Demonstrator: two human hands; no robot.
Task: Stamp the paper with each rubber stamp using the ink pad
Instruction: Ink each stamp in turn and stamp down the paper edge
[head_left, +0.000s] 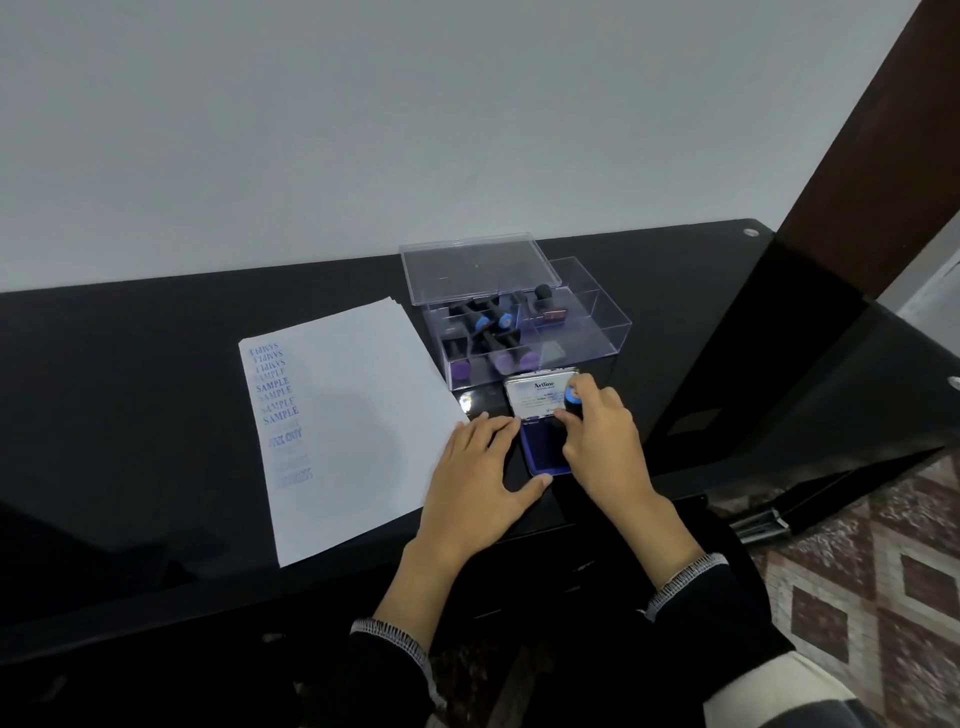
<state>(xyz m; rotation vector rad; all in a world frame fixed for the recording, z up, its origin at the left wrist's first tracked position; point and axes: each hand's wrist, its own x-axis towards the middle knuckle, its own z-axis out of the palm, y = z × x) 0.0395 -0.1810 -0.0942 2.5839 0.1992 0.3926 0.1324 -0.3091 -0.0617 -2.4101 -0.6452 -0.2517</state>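
near the desk's (156, 519) front edge i saw my right hand (602, 441) pinching a stamp (573, 399) on the ink pad (543, 452), left hand (480, 470) spread flat steadying the pad beside the paper (358, 415).

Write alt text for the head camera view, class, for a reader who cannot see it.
A person's right hand holds a blue-capped rubber stamp on an open ink pad, while the left hand rests flat beside it on a black table. To the left lies white paper with blue stamped words; behind the pad, a clear box holds more stamps.
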